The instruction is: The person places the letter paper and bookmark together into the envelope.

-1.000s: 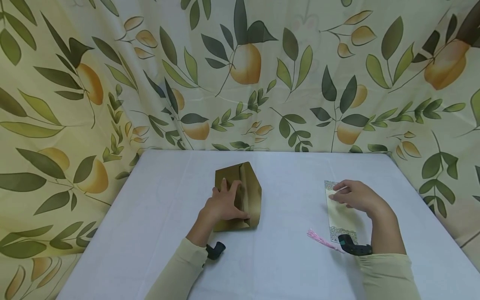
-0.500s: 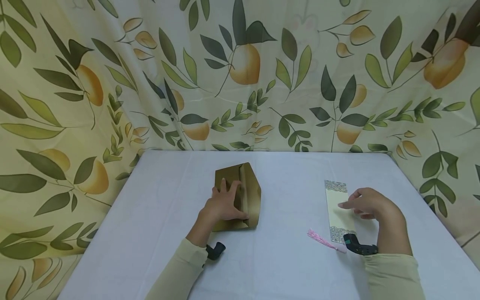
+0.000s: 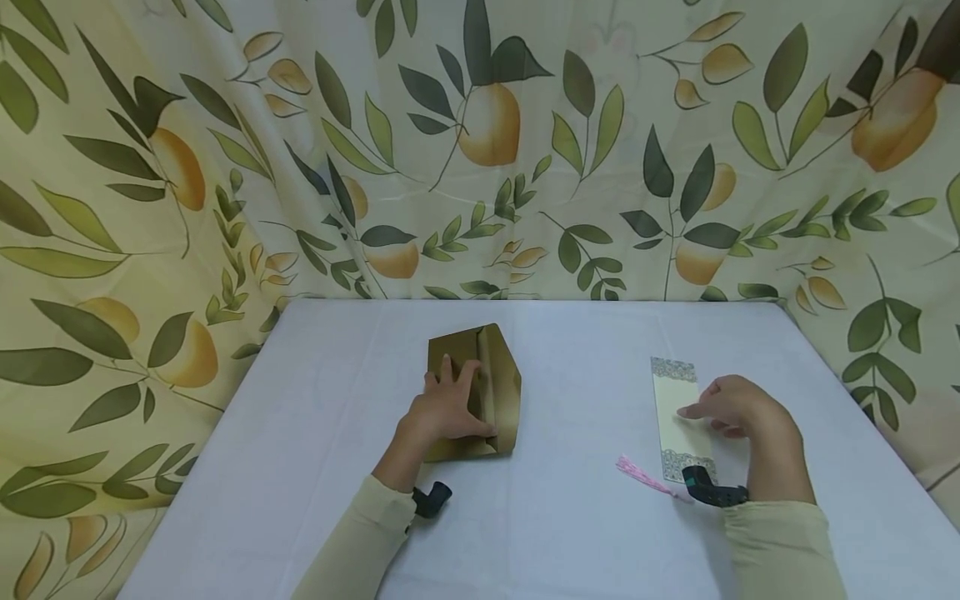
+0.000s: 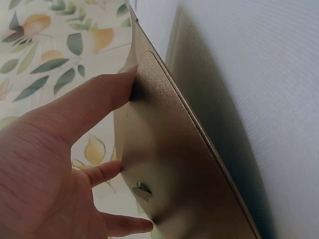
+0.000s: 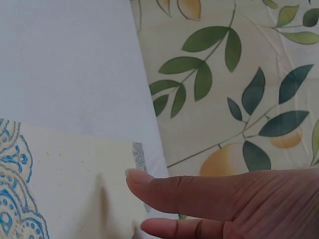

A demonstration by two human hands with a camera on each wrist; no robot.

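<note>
In the head view, a gold envelope (image 3: 453,346) lies on the white table with its pointed flap unfolded to the right. My left hand (image 3: 444,412) rests on it, fingers spread over the body and thumb at its mouth. The left wrist view shows the thumb and fingertips touching the envelope (image 4: 169,134). To the right lies a cream bookmark (image 3: 671,408) with lacy patterned ends and a pink tassel (image 3: 641,475). My right hand (image 3: 746,408) is over its right edge, holding nothing that shows. Its thumb (image 5: 164,191) appears just above the card, casting a shadow.
A white cloth covers the table (image 3: 570,375). Behind and at the left hangs a curtain (image 3: 570,192) printed with fruit and leaves. Each wrist wears a black camera.
My right hand has drawn back from the bookmark's far end toward its right edge, showing more of the card. The left hand has stayed on the envelope.
</note>
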